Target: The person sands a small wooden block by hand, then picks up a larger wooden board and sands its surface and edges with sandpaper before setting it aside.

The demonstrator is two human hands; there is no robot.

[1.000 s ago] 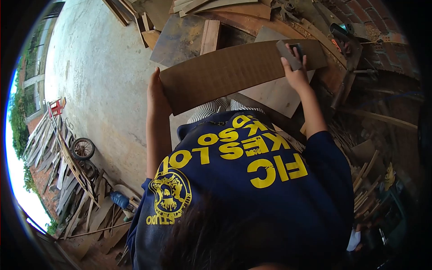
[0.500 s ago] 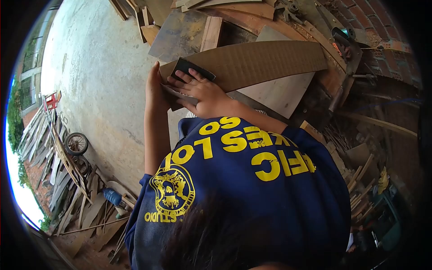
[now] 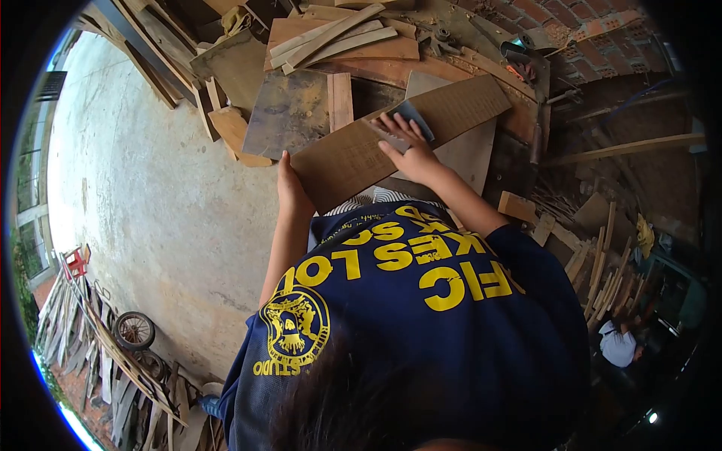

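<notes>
A long brown wooden board [image 3: 338, 167] with faint ripple marks slants across my lap, its far end up to the right. My left hand [image 3: 293, 188] is closed round the board's left end, with the thumb up along the edge. On the board's upper face, past its middle, my right hand [image 3: 404, 144] presses a dark grey sheet of sandpaper [image 3: 415, 119]. The fingers lie over the sheet, slightly blurred, and part of it shows beyond them. The palm hides some of the sheet.
Ahead stands a work surface with a stained panel [image 3: 289, 113], a wood block [image 3: 340, 101] and stacked thin strips [image 3: 331, 41]. Planks lean at upper left. Scrap wood [image 3: 90, 331] and a wheel [image 3: 134, 331] lie at left. Another person [image 3: 618, 344] is at lower right.
My right hand has slid the sandpaper from the board's left end to the right along its face. My left hand keeps hold of the end. The view has shifted.
</notes>
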